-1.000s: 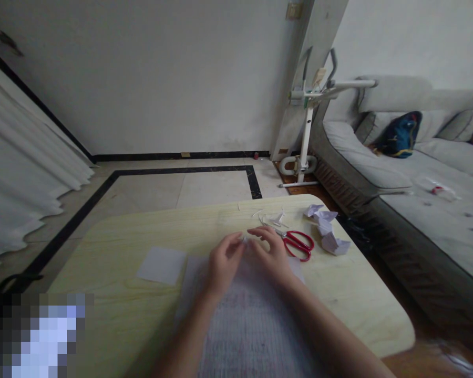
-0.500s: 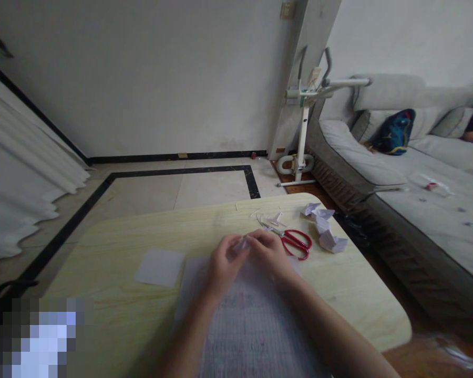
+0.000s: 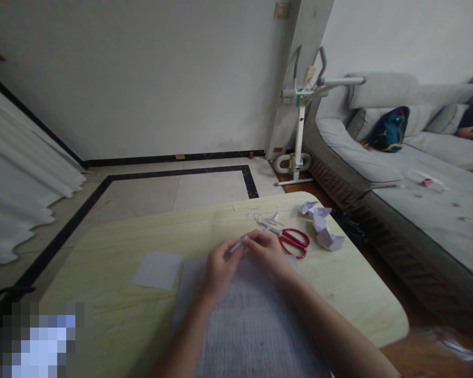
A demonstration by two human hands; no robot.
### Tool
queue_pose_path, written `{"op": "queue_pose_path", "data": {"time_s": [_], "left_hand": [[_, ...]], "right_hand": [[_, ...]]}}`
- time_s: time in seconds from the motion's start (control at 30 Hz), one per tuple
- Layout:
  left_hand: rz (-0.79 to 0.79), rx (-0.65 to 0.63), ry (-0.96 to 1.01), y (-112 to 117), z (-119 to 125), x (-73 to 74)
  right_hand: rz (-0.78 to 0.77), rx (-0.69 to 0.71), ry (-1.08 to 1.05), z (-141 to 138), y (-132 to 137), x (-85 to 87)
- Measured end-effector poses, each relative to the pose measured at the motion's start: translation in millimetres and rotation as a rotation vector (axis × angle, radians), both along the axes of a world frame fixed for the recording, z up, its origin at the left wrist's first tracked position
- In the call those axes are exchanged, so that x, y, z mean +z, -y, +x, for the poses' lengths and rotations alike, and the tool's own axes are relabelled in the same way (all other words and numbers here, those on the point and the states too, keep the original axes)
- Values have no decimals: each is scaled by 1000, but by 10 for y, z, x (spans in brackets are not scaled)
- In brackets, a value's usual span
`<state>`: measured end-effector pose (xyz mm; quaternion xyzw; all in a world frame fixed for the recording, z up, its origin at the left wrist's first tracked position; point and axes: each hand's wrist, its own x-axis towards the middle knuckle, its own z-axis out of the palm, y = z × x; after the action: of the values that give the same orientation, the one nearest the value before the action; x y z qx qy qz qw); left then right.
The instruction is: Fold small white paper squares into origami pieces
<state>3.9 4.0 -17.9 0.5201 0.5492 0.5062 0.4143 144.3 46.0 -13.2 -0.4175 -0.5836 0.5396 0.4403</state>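
Observation:
A small folded piece of white paper is pinched between my two hands over the table. My left hand grips its left side, and my right hand holds its right side; the fingers cover much of it. Beneath my forearms lies a large sheet covered with writing. Scissors with red handles rest just beyond my right hand, beside thin paper scraps. Several folded white paper pieces stand in a row at the right. A square of plain paper lies flat to the left.
The pale wooden table has rounded corners. To the right is a grey sofa with a blue bag and part of a person at the far end. A white exercise machine stands by the wall; a white curtain hangs left.
The folded paper has been tilted between my fingers, and a narrow edge now shows where a broader face was. Both hands keep their grip. The whole view has shifted slightly.

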Motion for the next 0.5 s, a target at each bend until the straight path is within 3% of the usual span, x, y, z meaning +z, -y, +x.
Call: {"op": "queue_pose_path", "data": {"time_s": [0.5], "left_hand": [[-33, -19, 33, 4, -13, 17]], "right_hand": [[-31, 10, -16, 1, -7, 7]]}}
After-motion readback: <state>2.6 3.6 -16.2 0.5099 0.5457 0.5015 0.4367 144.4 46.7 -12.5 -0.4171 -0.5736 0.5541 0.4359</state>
